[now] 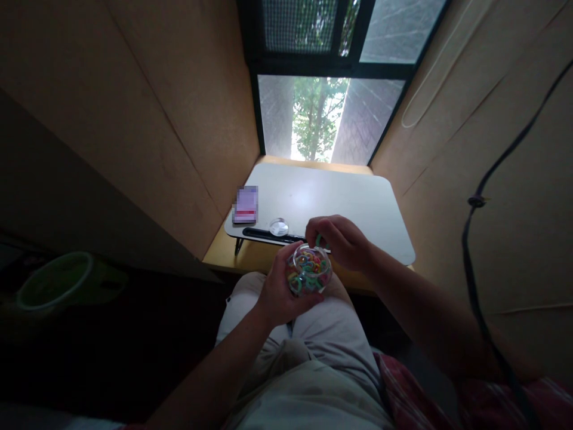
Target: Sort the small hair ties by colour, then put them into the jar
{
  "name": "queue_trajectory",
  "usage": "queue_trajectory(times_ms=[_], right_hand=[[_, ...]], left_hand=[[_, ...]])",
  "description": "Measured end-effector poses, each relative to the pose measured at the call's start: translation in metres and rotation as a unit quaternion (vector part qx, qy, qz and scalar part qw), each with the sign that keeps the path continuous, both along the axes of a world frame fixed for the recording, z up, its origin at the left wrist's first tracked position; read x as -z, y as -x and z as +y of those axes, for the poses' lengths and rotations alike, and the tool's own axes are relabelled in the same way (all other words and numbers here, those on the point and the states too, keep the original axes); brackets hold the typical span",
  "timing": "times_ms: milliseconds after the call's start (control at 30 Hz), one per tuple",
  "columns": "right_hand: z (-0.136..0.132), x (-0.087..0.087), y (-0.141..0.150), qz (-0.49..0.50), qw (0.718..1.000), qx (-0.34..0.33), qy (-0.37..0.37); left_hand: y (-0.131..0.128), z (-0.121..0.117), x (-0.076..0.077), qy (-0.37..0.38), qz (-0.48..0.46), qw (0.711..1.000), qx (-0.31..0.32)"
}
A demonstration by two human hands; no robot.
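My left hand [276, 292] is wrapped round a clear round jar [330, 276], held above my lap and tilted toward me with its mouth uncovered. Inside lie many small elastic bands [308, 263] in red, yellow, green and other colours. Just above the jar's rim, my right hand [344, 240] has its fingers curled in a pinch on a green elastic band [320, 240]. A clear round lid [279, 227] rests at the near edge of the white table, beyond the jar.
The low white folding table [331, 191] stands before a window [313, 113]. A blurred-out purple phone-like item [246, 205] lies at its left end. A dark slot strip [257, 233] runs along the near edge. A green basket [71, 280] stands lower left; a dark cord [468, 257] hangs right.
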State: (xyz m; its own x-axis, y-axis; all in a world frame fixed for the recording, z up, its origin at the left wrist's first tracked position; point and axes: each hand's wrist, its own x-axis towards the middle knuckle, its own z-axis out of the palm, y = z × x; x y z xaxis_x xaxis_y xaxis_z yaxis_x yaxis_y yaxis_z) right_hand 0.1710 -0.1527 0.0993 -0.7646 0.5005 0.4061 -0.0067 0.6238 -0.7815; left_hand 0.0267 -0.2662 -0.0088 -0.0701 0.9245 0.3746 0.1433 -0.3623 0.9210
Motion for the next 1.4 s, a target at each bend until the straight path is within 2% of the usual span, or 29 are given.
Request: queue_trajectory(times_ms=[200,533,633,700,767,867,967,1067,1167,1300,1400], right_hand=[[0.0,0.002,0.002,0.008,1.0,-0.008,-0.008],[0.0,-0.003,0.0,0.014,0.992,-0.085,-0.097],[0.011,0.009,-0.001,0.036,0.996,-0.018,-0.084],[0.025,0.026,0.001,0.027,0.994,0.078,-0.065],[0.042,0.046,0.006,-0.021,0.987,0.157,-0.031],[0.06,0.075,0.024,-0.096,0.975,0.203,-0.007],[0.065,0.094,0.05,-0.174,0.966,0.183,-0.06],[0.063,0.101,0.078,-0.279,0.938,0.168,-0.115],[0.061,0.1,0.096,-0.359,0.905,0.168,-0.157],[0.062,0.096,0.1,-0.387,0.881,0.187,-0.198],[0.066,0.094,0.093,-0.393,0.876,0.204,-0.191]], left_hand=[[0.001,0.001,-0.002,-0.026,0.015,1.0,0.009],[0.001,0.0,0.001,-0.027,0.022,0.999,-0.011],[0.004,-0.002,0.004,-0.017,0.02,1.0,-0.007],[0.007,-0.005,0.006,-0.005,0.023,1.0,-0.011],[0.01,-0.008,0.008,0.005,0.023,1.0,-0.019],[0.015,-0.011,0.012,0.013,0.011,0.999,-0.029],[0.02,-0.015,0.016,0.013,-0.002,0.999,-0.035],[0.028,-0.021,0.019,0.015,-0.003,0.999,-0.046],[0.038,-0.027,0.022,0.025,0.001,0.998,-0.058],[0.047,-0.033,0.025,0.036,-0.006,0.997,-0.072],[0.045,-0.031,0.026,0.043,-0.008,0.996,-0.077]])
